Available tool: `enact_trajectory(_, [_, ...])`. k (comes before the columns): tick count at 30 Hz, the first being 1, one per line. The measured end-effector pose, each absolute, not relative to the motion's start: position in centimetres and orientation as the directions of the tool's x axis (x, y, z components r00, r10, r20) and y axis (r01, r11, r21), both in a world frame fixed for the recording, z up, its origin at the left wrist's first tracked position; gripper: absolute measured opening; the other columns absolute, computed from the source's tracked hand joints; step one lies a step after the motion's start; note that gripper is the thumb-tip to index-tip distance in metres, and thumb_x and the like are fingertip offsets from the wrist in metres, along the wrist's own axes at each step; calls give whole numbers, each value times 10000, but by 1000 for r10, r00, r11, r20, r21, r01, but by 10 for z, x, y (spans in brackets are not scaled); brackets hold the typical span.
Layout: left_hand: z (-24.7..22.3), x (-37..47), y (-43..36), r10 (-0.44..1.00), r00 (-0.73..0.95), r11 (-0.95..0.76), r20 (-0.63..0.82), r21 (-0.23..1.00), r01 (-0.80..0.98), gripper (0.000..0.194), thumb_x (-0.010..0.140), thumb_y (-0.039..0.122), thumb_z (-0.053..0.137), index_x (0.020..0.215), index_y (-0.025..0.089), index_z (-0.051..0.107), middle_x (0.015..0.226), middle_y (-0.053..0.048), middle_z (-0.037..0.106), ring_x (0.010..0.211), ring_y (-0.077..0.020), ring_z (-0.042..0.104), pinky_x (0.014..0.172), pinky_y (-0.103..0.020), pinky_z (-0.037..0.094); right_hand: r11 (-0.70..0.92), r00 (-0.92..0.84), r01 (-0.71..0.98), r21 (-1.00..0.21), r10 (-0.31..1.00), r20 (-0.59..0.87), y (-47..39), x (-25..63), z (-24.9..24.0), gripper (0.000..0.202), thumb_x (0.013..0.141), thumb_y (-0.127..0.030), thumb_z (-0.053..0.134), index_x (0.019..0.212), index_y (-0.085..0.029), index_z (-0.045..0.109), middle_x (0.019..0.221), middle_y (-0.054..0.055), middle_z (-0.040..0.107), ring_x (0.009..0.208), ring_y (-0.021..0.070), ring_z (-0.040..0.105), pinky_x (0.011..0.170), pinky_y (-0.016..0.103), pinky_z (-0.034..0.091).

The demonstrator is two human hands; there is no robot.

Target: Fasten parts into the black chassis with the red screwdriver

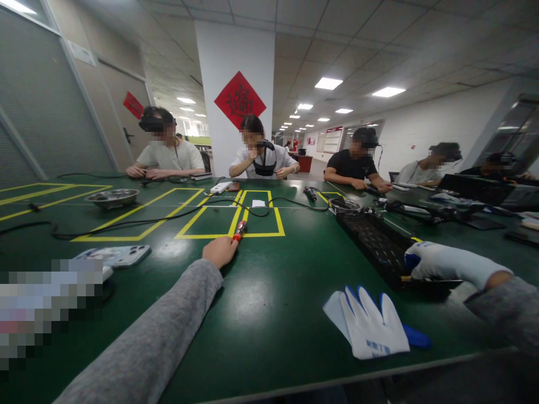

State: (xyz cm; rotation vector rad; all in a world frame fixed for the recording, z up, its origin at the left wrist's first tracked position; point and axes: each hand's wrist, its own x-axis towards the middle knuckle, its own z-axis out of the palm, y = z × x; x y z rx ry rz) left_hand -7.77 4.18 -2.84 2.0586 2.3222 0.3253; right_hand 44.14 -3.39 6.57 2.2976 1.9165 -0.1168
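Observation:
My bare left hand (219, 251) is closed around a screwdriver (240, 230) with a red handle, over the green table near a yellow taped rectangle. My right hand (440, 261), in a white glove with a blue palm, reaches into the near end of a long black tray (374, 241). Its fingers point down and are mostly hidden, so I cannot tell whether they grip anything. A second white and blue glove (374, 325) lies flat on the table in front of the tray.
At the left are a phone in a patterned case (122, 255) and a metal bowl (113, 197). A black cable (168, 216) crosses the table. A white device (222, 187), a white paper scrap (258, 203) and a dark tool (310, 194) lie farther back. Several people sit opposite.

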Motion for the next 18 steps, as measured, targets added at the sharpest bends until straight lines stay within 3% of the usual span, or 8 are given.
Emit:
enact_trajectory(3, [-28,-77,41,984,-137,115,117,176,978,495,833,468,262,850,164,652,977,-134,653,864,-252,607,670,-290,442,-152,169,984,88,959,-230,-31,439,64,250,514,-201,649,763,-227,645,788,52,633,689,203,597,595,295,428])
enact_trajectory(9, [-27,-78,40,984,-127,104,122,184,977,494,836,475,264,853,172,653,967,-127,658,868,-249,610,675,-287,438,-153,164,986,65,954,-249,-23,450,64,210,514,-204,640,722,-226,642,786,62,633,720,225,603,606,312,424])
enact_trajectory(18, [-26,-77,39,985,-124,102,121,178,979,469,835,455,282,863,169,654,966,-128,660,865,-238,615,676,-280,440,-159,152,987,-10,955,-255,-24,444,70,181,574,-171,595,746,-196,644,788,61,645,674,192,595,590,291,418])
